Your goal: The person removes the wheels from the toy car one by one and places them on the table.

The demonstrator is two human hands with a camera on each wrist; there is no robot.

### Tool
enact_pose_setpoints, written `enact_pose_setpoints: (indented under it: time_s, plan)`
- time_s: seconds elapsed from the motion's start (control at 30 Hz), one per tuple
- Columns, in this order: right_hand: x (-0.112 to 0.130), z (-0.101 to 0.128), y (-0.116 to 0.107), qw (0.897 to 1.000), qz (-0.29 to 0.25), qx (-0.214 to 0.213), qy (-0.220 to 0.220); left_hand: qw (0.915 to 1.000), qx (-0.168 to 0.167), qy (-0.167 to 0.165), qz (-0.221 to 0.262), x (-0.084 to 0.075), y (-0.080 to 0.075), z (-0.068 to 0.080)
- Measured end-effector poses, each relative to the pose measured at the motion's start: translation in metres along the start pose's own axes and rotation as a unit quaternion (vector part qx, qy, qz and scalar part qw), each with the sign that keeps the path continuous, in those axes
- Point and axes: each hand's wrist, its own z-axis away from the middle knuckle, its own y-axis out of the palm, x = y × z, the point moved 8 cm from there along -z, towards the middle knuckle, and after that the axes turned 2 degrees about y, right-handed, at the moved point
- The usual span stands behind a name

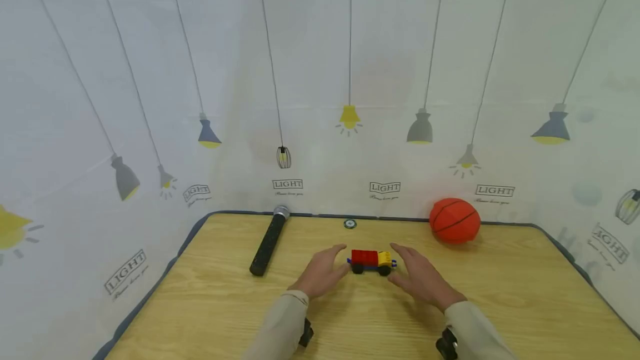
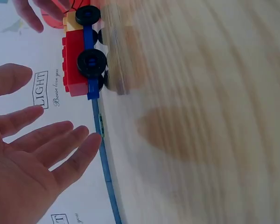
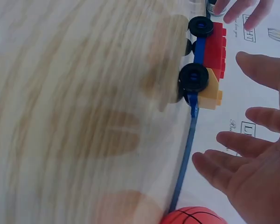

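Note:
A toy truck [image 1: 367, 260] built of bricks, with a red body, yellow cab, blue chassis and black wheels, stands on the wooden table. In the head view its cab faces right. My left hand [image 1: 324, 272] is at the truck's rear end, fingers spread and apart from it in the left wrist view, where the truck [image 2: 79, 56] shows side-on. On the cab side, my right hand [image 1: 420, 275] has its fingers extended, with a gap to the truck [image 3: 207, 65] in the right wrist view. Neither hand holds anything.
A black microphone [image 1: 269, 243] with a silver head lies to the left on the table [image 1: 210, 304]. A red ball [image 1: 455, 221] with black lines sits at the back right. Near the back edge lies a small round disc [image 1: 350, 224]. A lamp-printed backdrop [image 1: 320, 71] surrounds the table.

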Motion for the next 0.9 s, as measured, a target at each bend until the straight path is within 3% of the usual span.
enact_pose_setpoints:
  time_s: [0.2, 0.43, 0.63, 0.9]
  plan:
    - [-0.01, -0.01, 0.007, 0.998, -0.047, -0.01, 0.041, 0.9985, -0.021, -0.027, 0.043, 0.002, 0.012, -0.016]
    - [-0.016, -0.018, 0.013, 0.994, -0.077, -0.017, 0.07, 0.9957, -0.032, -0.033, 0.08, 0.001, 0.014, -0.02]
    - [-0.021, -0.023, 0.017, 0.993, -0.083, -0.013, 0.081, 0.9921, -0.057, -0.039, 0.105, 0.004, 0.01, -0.021]
    - [-0.023, -0.027, 0.023, 0.992, -0.1, -0.015, 0.074, 0.9916, -0.053, -0.066, 0.098, 0.008, 0.018, -0.027]
